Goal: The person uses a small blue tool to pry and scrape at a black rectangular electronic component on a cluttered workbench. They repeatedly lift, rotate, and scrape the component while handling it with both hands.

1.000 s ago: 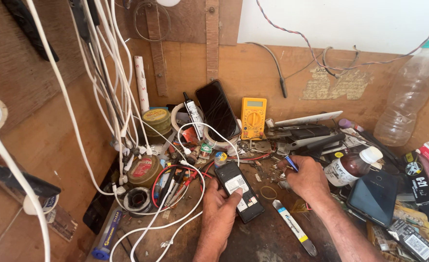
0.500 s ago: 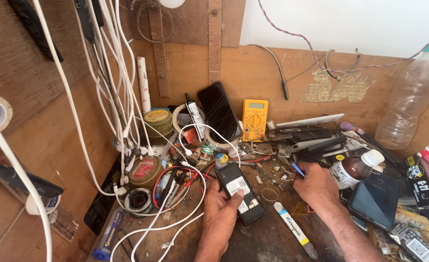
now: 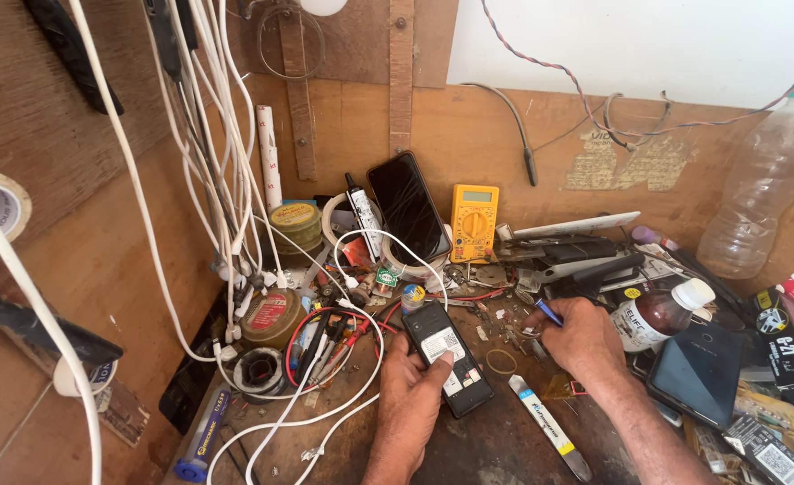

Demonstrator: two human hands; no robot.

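My left hand (image 3: 412, 400) rests on the wooden bench and holds a small black phone (image 3: 446, 357) that lies back-up, with its cover off and a white label showing. My thumb presses on the phone's middle. My right hand (image 3: 578, 338) is closed around a thin blue-tipped tool (image 3: 548, 312) and hovers over small loose parts to the right of the phone. A tan rubber band (image 3: 502, 361) lies between the two hands.
A yellow multimeter (image 3: 473, 222) and a cracked black smartphone (image 3: 407, 207) lean on the back wall. White cables (image 3: 222, 180) hang at left. A brown bottle (image 3: 662, 313), a dark phone (image 3: 697, 372), a clear plastic bottle (image 3: 760, 184) and a utility knife (image 3: 548, 427) crowd the right.
My right hand has moved a little right and back with the blue tool. The left hand keeps its hold on the black phone.
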